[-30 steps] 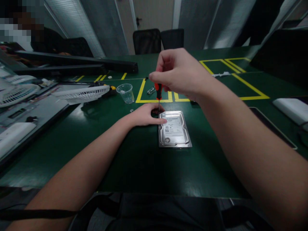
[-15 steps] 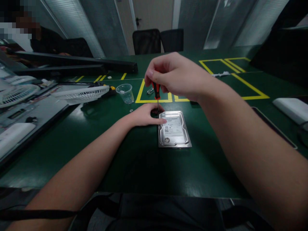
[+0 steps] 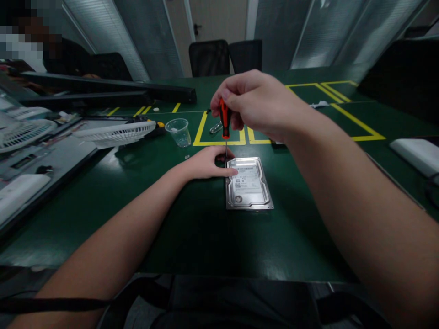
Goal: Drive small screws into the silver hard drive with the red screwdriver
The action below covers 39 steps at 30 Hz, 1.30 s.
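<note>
A silver hard drive (image 3: 252,189) with a white label lies flat on the green table. My left hand (image 3: 211,163) grips its left edge, thumb on top of the label and the other fingers beyond the far left corner. Above that corner my right hand (image 3: 245,98) is closed on the handle of a red and black screwdriver (image 3: 225,119). The shaft points straight down, and its tip is at the drive's upper left corner, where the screw itself is too small to make out. Several tiny screws (image 3: 187,157) lie left of my left hand.
A clear plastic cup (image 3: 179,132) stands beyond the tiny screws. White fans (image 3: 116,133) and a flat panel fill the left side. Long black bars (image 3: 113,89) lie behind them, with a person seated further back. A white device (image 3: 414,155) sits at the right. Yellow tape (image 3: 219,144) marks the table.
My right hand has shifted slightly and its fingers have turned on the handle, showing more of the red. The left hand and the hard drive stay put.
</note>
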Each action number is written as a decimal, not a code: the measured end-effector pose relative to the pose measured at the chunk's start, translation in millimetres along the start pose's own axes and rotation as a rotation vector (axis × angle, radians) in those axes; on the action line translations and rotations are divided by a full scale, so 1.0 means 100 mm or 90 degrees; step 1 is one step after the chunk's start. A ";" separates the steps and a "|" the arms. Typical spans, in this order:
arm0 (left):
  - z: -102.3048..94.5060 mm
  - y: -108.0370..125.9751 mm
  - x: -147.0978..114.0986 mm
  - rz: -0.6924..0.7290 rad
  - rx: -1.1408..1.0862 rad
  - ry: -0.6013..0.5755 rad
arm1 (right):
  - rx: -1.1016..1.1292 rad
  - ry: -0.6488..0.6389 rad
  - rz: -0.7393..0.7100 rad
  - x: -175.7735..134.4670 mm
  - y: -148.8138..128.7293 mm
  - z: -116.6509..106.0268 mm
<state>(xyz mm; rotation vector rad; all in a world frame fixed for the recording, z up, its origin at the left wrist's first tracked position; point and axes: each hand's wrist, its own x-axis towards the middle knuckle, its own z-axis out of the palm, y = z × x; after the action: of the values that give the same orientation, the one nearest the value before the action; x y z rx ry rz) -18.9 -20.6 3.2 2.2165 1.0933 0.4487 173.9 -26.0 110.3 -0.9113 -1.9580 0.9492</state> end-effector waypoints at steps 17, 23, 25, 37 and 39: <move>0.01 -0.02 0.01 0.015 -0.004 -0.001 | -0.076 0.050 -0.044 -0.03 -0.02 -0.02; 0.00 -0.01 0.01 0.007 -0.006 -0.004 | -0.080 0.041 -0.098 -0.03 0.01 -0.03; -0.01 -0.01 0.01 0.008 -0.005 -0.005 | -0.077 0.021 -0.122 -0.02 0.01 -0.04; 0.01 -0.04 0.01 0.011 -0.015 0.002 | -0.017 -0.037 -0.073 -0.01 0.00 -0.01; 0.02 -0.04 0.01 0.011 -0.016 0.006 | 0.003 -0.042 -0.063 0.00 0.02 -0.01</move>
<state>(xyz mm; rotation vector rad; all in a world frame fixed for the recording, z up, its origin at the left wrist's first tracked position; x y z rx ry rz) -19.8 -18.1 -0.9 2.2062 1.0684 0.4780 175.2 -25.1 109.1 -0.7817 -2.0360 0.9381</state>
